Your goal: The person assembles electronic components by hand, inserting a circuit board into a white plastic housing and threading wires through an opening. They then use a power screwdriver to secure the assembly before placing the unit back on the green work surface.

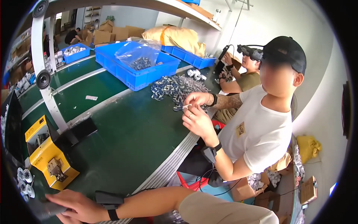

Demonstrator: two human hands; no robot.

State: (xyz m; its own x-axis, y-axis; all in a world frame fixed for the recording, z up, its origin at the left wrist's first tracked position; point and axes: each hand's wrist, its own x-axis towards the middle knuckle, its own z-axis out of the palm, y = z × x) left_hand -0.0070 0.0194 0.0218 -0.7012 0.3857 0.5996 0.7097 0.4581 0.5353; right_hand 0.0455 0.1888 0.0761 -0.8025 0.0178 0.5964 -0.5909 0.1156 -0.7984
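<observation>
My right hand point(80, 206) reaches in from the lower right, its arm in a beige sleeve with a black band and device at the wrist. Its fingers close around a dark grey, roughly cylindrical object point(41, 210), blurred and partly cut off by the dark rim, so its kind is unclear. My left hand does not show. Just beyond my right hand stands a yellow device point(48, 158) with a metal bracket on its front. Round white-and-silver parts point(24, 181) lie beside it at the left.
A co-worker in a white shirt point(261, 123) holds a small white part point(187, 106) over the green worktable point(126, 130); another person sits beyond. Farther back are a heap of small metal parts point(179, 89) and blue bins point(123, 71). A white post point(46, 93) rises at the left.
</observation>
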